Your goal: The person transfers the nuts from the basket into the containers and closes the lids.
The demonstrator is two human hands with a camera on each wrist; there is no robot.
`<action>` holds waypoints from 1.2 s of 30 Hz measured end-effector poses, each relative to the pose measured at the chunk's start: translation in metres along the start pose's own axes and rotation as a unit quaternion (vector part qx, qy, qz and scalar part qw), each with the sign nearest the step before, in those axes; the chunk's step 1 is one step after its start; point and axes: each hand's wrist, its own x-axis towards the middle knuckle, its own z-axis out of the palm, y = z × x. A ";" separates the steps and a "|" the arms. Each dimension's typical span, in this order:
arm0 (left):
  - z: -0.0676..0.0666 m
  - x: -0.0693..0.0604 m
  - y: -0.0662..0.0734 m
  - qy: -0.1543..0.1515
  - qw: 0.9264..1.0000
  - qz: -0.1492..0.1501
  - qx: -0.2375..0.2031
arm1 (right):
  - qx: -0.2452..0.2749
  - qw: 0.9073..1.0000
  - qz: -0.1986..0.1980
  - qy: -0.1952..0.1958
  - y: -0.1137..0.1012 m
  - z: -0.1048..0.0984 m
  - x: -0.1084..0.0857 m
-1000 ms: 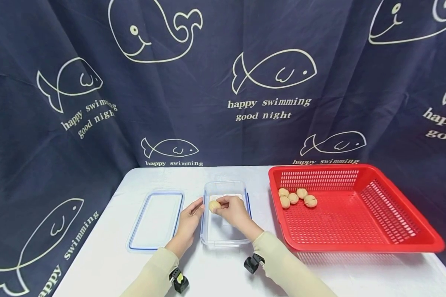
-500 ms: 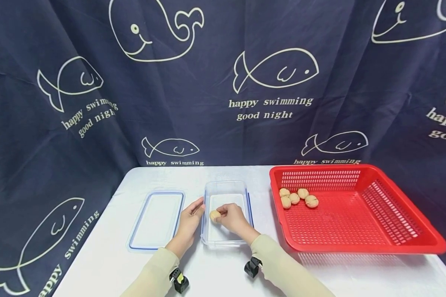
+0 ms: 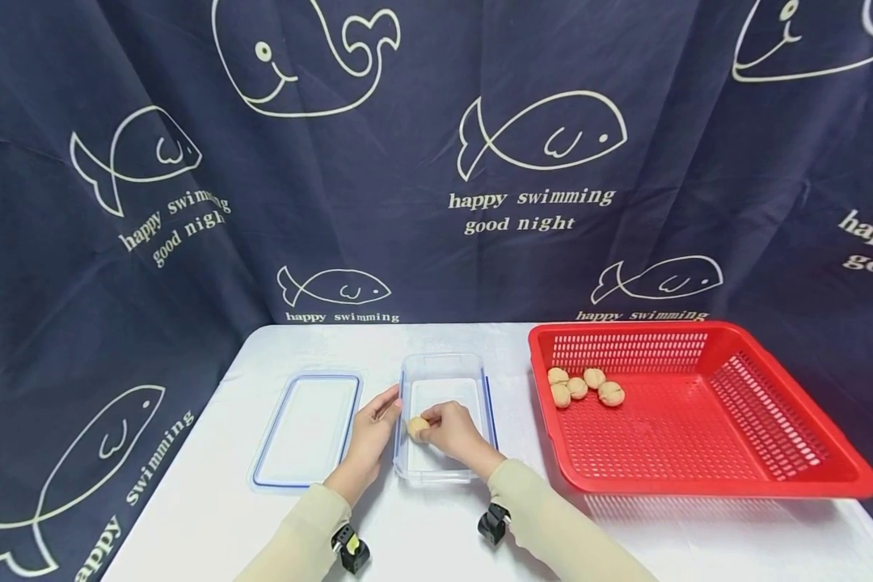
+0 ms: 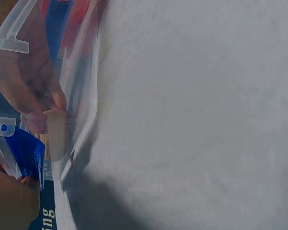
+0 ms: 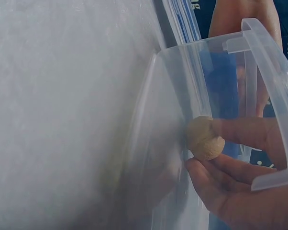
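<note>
Inside a clear plastic food container [image 3: 444, 364], my right hand [image 3: 453, 430] pinches a walnut [image 3: 418, 428] low against the left wall. The right wrist view shows the same walnut [image 5: 204, 139] between thumb and fingers, seen through the clear wall. My left hand [image 3: 369, 432] rests against the container's left side, its fingers lying fairly straight along the rim. In the left wrist view only part of that left hand [image 4: 12, 196] shows, beside a blue clip flap [image 4: 27, 153].
The blue-edged lid [image 3: 309, 428] lies flat on the white table [image 3: 211, 485], left of the container. To the right stands a red plastic basket [image 3: 669, 485] with several walnuts [image 3: 578, 389] gathered at its left side. A dark fish-print curtain [image 3: 422, 162] hangs behind the table.
My right hand has lowered the walnut and drawn it nearer to me inside the container. The left hand stays at the container's side.
</note>
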 end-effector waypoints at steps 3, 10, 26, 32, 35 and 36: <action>0.001 -0.001 0.002 -0.001 1.000 -0.002 -0.003 | -0.002 1.000 -0.002 -0.001 0.000 -0.001 0.000; 0.002 -0.001 0.003 -0.001 1.000 -0.001 -0.001 | -0.004 1.000 0.005 -0.002 0.000 -0.003 0.000; 0.001 -0.001 0.002 -0.004 1.000 0.004 -0.003 | 0.009 1.000 -0.019 0.013 -0.010 -0.018 0.002; 0.001 0.000 0.001 0.000 1.000 0.006 -0.004 | 0.008 0.999 -0.047 0.025 -0.025 -0.030 0.004; 0.001 0.000 0.001 0.004 1.000 0.006 -0.002 | 0.010 0.997 -0.065 0.035 -0.034 -0.038 0.006; 0.001 0.000 0.001 0.005 1.000 0.005 -0.002 | 0.013 0.997 -0.067 0.040 -0.037 -0.041 0.006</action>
